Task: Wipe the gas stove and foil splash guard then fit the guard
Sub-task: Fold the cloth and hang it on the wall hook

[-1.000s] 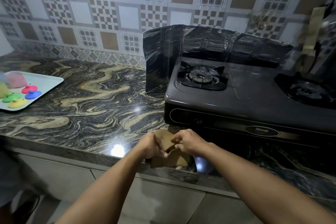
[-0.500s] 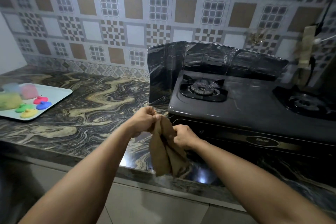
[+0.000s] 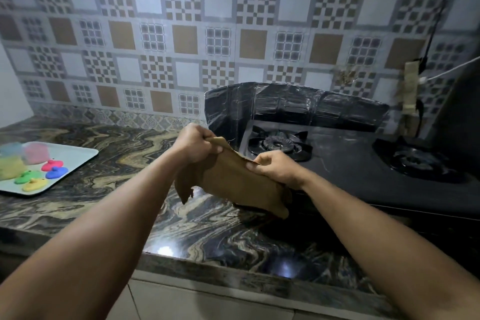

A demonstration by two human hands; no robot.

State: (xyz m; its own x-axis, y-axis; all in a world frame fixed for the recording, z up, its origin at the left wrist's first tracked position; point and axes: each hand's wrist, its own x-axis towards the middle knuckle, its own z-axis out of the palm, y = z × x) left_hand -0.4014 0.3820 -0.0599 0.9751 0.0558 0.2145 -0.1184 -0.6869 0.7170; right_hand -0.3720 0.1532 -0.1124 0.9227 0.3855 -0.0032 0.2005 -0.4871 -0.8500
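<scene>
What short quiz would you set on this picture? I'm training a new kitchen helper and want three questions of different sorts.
1. True or false: both hands grip the brown cloth.
2. Where does the foil splash guard stand? A) flat on the counter B) upright behind and beside the gas stove C) on the tray
3. What lies on the tray at the left?

Key: 1 true, left hand, right hand. 2 B. 3 colourful small items, cups.

1. No readable text, brand, number or sign anywhere in view.
2. Front panel of the gas stove (image 3: 363, 163) hidden behind the brown cloth (image 3: 233, 182) and in shadow; any label there illegible.
</scene>
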